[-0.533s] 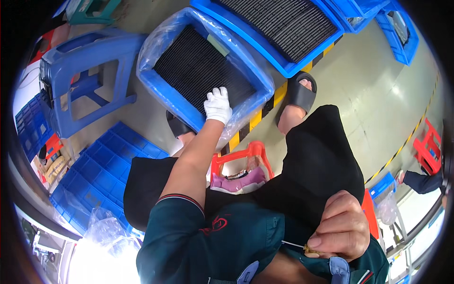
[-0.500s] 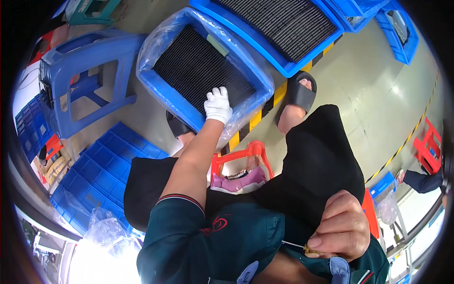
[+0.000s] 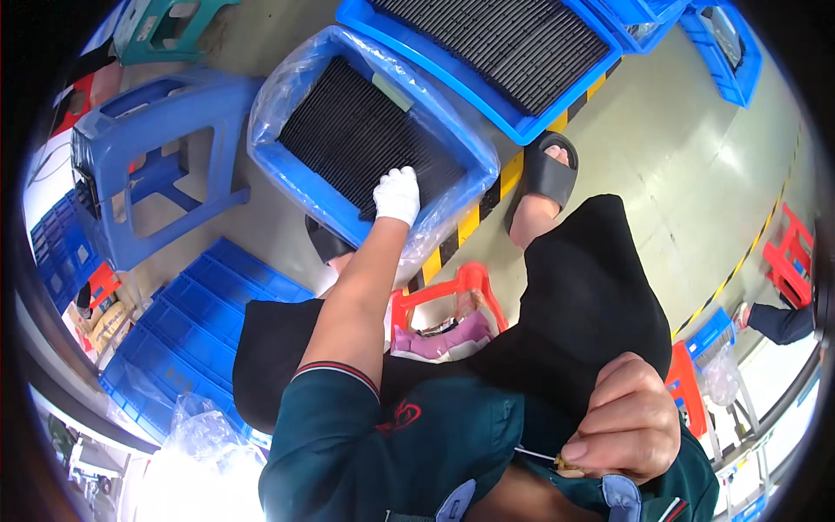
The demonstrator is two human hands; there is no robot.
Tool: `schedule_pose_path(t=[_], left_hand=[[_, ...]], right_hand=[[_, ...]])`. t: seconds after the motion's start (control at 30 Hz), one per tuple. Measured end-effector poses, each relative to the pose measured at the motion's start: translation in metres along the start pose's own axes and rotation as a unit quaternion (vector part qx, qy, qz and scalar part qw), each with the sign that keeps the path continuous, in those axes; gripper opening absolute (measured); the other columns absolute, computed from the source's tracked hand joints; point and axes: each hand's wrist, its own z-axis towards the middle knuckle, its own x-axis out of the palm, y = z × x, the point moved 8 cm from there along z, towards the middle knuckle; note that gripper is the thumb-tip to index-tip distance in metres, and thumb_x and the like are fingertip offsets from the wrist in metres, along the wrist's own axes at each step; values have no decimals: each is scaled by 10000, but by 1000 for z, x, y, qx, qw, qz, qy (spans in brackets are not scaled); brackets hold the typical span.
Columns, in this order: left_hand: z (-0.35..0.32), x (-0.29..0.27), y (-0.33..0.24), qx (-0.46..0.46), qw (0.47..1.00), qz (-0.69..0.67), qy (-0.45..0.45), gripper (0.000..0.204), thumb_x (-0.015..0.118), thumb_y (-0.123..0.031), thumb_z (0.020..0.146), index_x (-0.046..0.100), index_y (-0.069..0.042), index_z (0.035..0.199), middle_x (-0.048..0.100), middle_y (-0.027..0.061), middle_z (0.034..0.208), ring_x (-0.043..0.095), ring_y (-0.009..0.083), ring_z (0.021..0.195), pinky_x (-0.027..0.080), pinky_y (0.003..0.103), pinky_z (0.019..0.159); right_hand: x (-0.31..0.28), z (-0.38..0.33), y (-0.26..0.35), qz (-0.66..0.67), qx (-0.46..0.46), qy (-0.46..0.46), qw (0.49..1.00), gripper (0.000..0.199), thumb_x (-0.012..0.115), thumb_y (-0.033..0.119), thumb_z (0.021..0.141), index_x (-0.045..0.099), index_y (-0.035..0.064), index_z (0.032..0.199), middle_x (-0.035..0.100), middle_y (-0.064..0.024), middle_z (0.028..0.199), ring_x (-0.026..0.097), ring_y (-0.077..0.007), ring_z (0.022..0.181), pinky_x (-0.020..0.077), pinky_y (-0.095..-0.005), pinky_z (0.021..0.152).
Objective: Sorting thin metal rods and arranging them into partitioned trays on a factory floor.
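Observation:
My left hand point(image 3: 397, 195), in a white glove, reaches into a blue bin point(image 3: 309, 187) lined with clear plastic film. Its fingers are curled against the rows of thin black rods point(image 3: 344, 122) packed in the bin; whether a rod is in its grip is hidden. Bare and held close to my chest at the lower right, my right hand point(image 3: 628, 422) is closed in a pinch. Between thumb and fingers sits a small yellowish-brown piece point(image 3: 567, 468), mostly covered. A thin white cord or stem point(image 3: 535, 454) runs from it toward my collar.
A second blue bin point(image 3: 522, 130) full of black rods stands beyond. At left are a blue stool point(image 3: 165, 213) and blue crates point(image 3: 187, 326). A red stool point(image 3: 474, 278) with a purple item sits between my legs. Another person's leg point(image 3: 778, 326) shows at far right.
My left hand's fingers have curled in more over the rods. The view has shifted slightly. My right hand keeps its pinch on the small piece near my chest.

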Motion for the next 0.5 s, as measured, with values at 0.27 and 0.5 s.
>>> schedule_pose_path(t=[0.27, 0.5], left_hand=[[9, -2, 27, -80, 979, -156, 109, 248, 511, -134, 772, 612, -36, 977, 659, 221, 931, 651, 371, 922, 516, 456, 810], [-3, 41, 38, -181, 666, -636, 346, 257, 554, 50, 615, 514, -39, 853, 506, 83, 669, 548, 210, 540, 478, 344, 471]], right_hand=[[-5, -2, -1, 29, 17, -48, 998, 170, 803, 197, 697, 746, 111, 832, 643, -44, 711, 576, -181, 647, 449, -292, 548], [-6, -2, -1, 17, 19, -70, 997, 171, 800, 207, 700, 748, 111, 832, 645, -41, 705, 582, -174, 643, 449, -279, 535]])
